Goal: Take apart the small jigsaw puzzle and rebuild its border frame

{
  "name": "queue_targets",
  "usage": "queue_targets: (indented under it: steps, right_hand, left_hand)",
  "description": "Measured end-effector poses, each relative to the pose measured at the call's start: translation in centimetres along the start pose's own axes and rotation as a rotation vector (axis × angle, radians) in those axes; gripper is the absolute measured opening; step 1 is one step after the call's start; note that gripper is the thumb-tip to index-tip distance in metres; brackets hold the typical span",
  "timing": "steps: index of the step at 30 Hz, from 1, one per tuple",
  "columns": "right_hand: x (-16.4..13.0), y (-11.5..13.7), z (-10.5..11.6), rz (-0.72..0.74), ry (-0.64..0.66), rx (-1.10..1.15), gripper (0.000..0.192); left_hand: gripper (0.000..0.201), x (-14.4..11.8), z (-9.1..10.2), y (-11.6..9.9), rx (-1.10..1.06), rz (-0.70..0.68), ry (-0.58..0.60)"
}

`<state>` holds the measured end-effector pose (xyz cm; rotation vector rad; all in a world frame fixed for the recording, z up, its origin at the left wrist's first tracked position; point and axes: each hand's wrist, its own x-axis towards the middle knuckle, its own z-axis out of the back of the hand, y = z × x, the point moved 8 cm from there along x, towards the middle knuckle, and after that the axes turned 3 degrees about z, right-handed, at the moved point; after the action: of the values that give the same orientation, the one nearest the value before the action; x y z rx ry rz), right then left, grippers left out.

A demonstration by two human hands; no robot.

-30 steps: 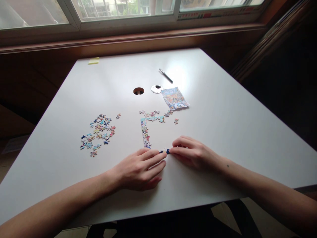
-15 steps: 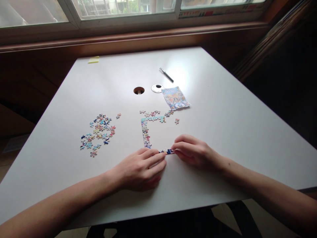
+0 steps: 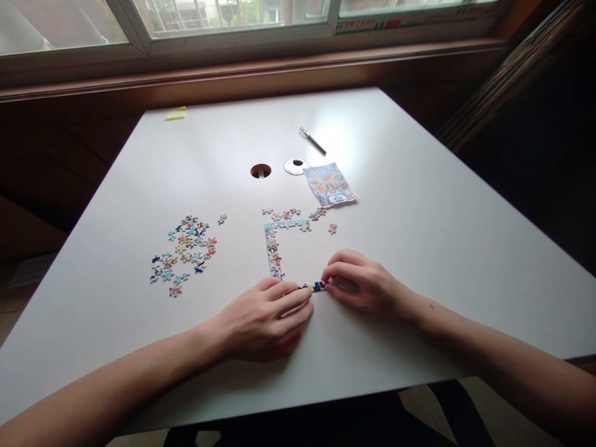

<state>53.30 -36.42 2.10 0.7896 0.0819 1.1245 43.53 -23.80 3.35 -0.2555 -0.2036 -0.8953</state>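
Observation:
A partly joined jigsaw puzzle (image 3: 272,245) lies on the white table, its top, left and bottom edge strips forming a frame open on the right. Over the left part of the bottom strip, my left hand (image 3: 267,316) rests with fingers bent and close together, holding it down; its thumb is hidden. At the strip's right end, my right hand (image 3: 365,282) pinches a small dark puzzle piece (image 3: 323,284) between thumb and fingertips, mostly covered by them. The piece touches or nearly touches the dark blue end of the bottom strip (image 3: 316,286).
Loose puzzle pieces (image 3: 189,245) are heaped at the left, and several more (image 3: 286,214) lie above the top strip. A single piece (image 3: 332,228) sits to the right. Farther back are a picture sheet (image 3: 331,185), a pen (image 3: 313,141), a round cover (image 3: 295,166) and a table hole (image 3: 261,171).
My right hand's fingers have shifted very slightly left at the strip's end, and the gap between thumb and fingers looks wider. My left hand stays in place.

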Motion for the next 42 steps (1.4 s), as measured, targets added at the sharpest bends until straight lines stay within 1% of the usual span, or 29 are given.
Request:
queue_targets:
  steps: [4,11,17,21,28,33,38,42]
  right_hand:
    - [0.0,-0.2,0.0,-0.033,-0.002,0.013,0.010]
    - [0.1,0.1,0.5,-0.005,-0.019,0.079,0.008]
    - [0.2,-0.1,0.2,-0.015,-0.010,0.044,0.009]
    - [0.2,-0.2,0.0,-0.024,-0.009,0.061,0.008]
    - [0.0,-0.5,0.0,-0.065,-0.008,0.079,0.005]
    - [0.1,-0.5,0.1,-0.063,-0.005,0.089,0.007]
    - [0.0,-1.2,0.4,-0.134,-0.025,0.153,0.007]
    - [0.1,-1.5,0.6,-0.218,-0.040,0.193,0.006]
  left_hand:
    - [0.041,0.0,-0.1,0.1,-0.009,0.014,0.027]
    - [0.043,0.0,-0.3,0.3,-0.037,0.034,0.040]
    - [0.044,0.0,-0.1,0.3,-0.041,0.039,0.042]
    - [0.045,0.1,-0.3,0.3,-0.051,0.046,0.062]
    - [0.043,0.3,-0.2,0.3,-0.071,0.054,0.059]
    - [0.045,0.3,-0.2,0.3,-0.080,0.056,0.066]
    - [0.044,0.3,-0.2,0.3,-0.080,0.053,0.067]
    - [0.045,0.3,-0.1,0.3,-0.065,0.042,0.051]
